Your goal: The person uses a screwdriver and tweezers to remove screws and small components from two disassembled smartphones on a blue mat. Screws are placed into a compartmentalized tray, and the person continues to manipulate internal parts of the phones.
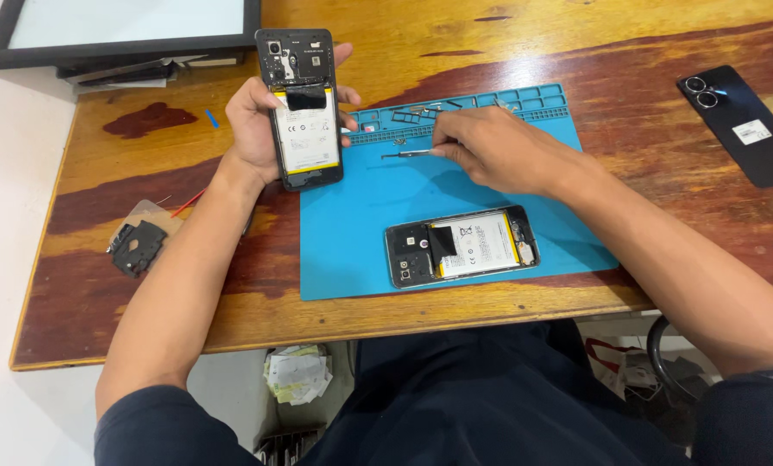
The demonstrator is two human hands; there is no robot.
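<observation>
— What is the left hand (261, 129) doing?

— Its fingers are wrapped around an opened black smartphone with its back cover off and a white battery showing (301, 108). It holds the phone upright above the far left corner of the blue rubber work mat (360, 233), thumb on one long side, fingertips on the other.

— And the right hand (498, 151)?

— It rests on the far part of the mat, fingers pinched shut on a thin metal tool (408, 154) that lies flat and points toward the held phone. I cannot tell whether it is tweezers or a small driver.

— What else is on the mat?

— A second opened black smartphone with a white battery (461, 246) lies flat near the mat's near edge, long side along that edge. Along the far edge, the mat's small moulded compartments (490, 99) hold tiny parts too small to make out.

— And beyond the mat?

— The mat lies on a worn wooden surface (662, 207). Near the left edge of the surface sits a small black plastic inner cover piece (138, 247) on a bit of clear film. Toward the far right corner lies a dark phone back cover with two camera rings (740, 123). At the far left corner a black-framed flat panel (127, 30) rests over some papers.
</observation>
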